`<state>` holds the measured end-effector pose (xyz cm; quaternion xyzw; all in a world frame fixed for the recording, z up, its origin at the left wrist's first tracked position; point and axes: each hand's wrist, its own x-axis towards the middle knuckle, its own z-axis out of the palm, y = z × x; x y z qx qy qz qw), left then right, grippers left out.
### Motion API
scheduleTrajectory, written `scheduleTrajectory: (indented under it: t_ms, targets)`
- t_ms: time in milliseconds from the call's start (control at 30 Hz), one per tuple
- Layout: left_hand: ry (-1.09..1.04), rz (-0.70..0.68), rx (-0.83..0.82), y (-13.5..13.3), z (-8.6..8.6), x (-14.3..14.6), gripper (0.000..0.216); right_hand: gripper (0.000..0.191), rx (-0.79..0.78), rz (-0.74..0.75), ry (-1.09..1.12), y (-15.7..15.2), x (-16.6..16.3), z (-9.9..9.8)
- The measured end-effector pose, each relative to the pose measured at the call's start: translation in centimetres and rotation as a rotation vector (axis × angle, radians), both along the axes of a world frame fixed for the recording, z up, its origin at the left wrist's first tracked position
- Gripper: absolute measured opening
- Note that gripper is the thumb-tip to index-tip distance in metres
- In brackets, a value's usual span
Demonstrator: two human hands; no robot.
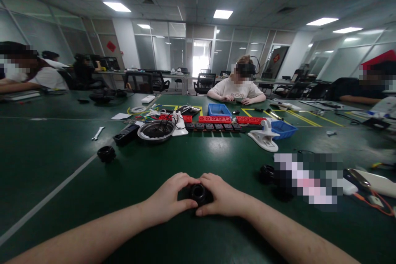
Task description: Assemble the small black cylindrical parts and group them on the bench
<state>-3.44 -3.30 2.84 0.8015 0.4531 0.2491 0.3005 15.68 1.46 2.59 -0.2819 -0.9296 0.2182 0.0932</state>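
Observation:
Between my hands, low in the middle of the view, is a small black round part point(198, 192) with a hole facing up. My left hand point(168, 196) curls around its left side, thumb in front and fingers behind. From the right, my right hand point(221, 196) grips the same part, and its palm hides some of it. The part is at or just above the green tabletop point(148, 165); I cannot tell which. A similar black knobbed part point(106, 154) lies to the left, and another black part point(267, 173) is to the right of my right hand.
Across the middle stand a metal bowl point(156, 137), red socket strips point(215, 119), blue bins point(219, 109) and a white clamp stand point(266, 138). A wrench point(98, 133) lies left. Phones and cables point(375, 201) are at right. A person point(236, 84) sits opposite.

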Motion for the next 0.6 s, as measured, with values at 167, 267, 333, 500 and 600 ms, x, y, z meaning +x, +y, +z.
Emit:
scheduleTrajectory:
  t_ms: [167, 267, 333, 500, 600]
  targets:
    - [0.009, -0.034, -0.021, 0.1, 0.4, 0.0, 0.037, 0.03, -0.147, 0.176, 0.016, 1.8, 0.7, 0.0]
    - [0.012, 0.018, -0.041, -0.3, 0.4, 0.5, 0.035, 0.036, -0.121, 0.071, -0.009, 1.4, 0.3, -0.4]
    - [0.012, 0.085, -0.047, -0.6, 0.3, 0.9, 0.031, 0.047, -0.031, -0.054, -0.052, 0.6, -0.2, -0.7]
    - [0.031, 0.193, -0.012, -0.8, -0.2, 1.2, 0.028, 0.06, 0.215, -0.207, -0.121, -1.3, -1.2, -0.5]
    - [0.026, 0.122, -0.002, -0.6, -0.2, 0.8, 0.03, 0.06, 0.17, -0.093, -0.047, -1.0, -0.7, -0.1]
